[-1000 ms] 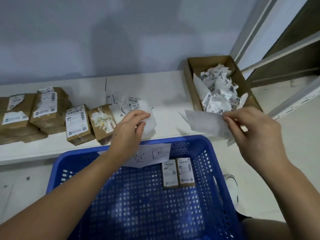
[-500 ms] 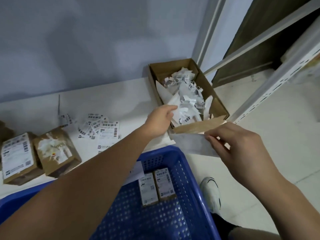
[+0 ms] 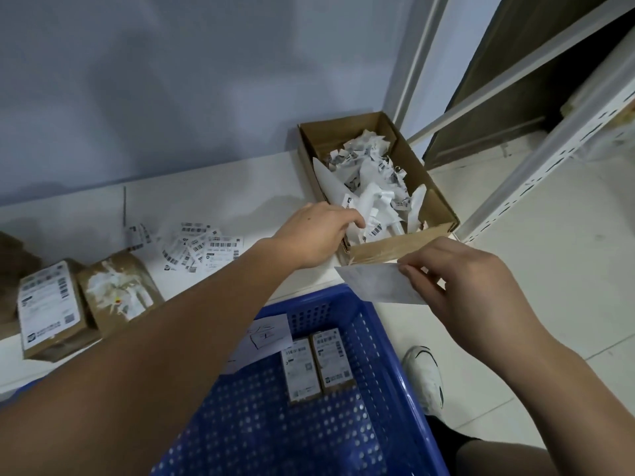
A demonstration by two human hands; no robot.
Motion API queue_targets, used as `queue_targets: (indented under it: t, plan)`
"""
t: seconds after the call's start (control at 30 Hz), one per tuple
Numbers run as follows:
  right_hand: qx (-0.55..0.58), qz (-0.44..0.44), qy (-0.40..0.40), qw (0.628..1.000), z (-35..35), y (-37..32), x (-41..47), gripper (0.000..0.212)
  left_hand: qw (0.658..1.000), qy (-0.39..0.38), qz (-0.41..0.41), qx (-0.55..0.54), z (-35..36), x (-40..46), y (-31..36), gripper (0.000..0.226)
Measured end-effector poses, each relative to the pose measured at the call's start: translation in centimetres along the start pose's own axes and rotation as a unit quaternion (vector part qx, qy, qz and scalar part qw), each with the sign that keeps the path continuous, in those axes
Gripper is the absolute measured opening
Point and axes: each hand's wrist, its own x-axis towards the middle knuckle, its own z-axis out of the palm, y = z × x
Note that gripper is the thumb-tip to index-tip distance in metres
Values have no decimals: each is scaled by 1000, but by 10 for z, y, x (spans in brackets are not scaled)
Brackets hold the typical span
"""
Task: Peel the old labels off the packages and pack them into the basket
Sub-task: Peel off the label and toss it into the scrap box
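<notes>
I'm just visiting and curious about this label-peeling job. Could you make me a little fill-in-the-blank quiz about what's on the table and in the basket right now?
1. The blue basket holds ____ small packages lying side by side.
2. The left hand reaches into the cardboard box, which is full of crumpled ____.
3. The right hand pinches a white ____ above the basket's far corner.
4. Loose barcode labels lie on the white ____.

Missing words: two; labels; paper strip; table

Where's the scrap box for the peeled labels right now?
In the head view the cardboard scrap box sits at the right end of the white table, against the wall, beyond the blue basket; the left hand reaches into its near corner.
</notes>
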Motion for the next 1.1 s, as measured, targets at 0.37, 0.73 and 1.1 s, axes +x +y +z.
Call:
queue_targets:
  t: [0.37,0.73,1.1]
  plan:
    - [3,-158,115,981,37,-93,18,21,913,139,-179,-338,-65,-197,15,17]
    - [39,-349,74,933,115,-174,-8,15,785,206,-249,-529,-46,-299,1,38]
    - [60,-290,3,955,127,-189,-5,24,740,237,-307,-549,-35,-287,-9,31]
